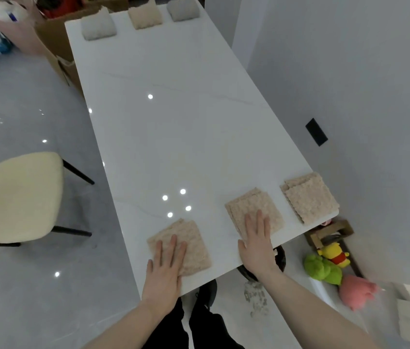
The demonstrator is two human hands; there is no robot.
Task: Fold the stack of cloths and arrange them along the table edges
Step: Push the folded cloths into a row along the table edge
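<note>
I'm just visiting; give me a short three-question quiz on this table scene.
1. How many folded cloths lie along the table's near edge?
2. True or false: the left hand grips its cloth in a fist.
3. The right hand rests on which near cloth: A left, B middle, C right?

Key: 1. three; 2. false, it lies flat; 3. B.

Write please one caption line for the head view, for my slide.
Left hand and right hand press flat on two folded cloths at the table near edge.
</note>
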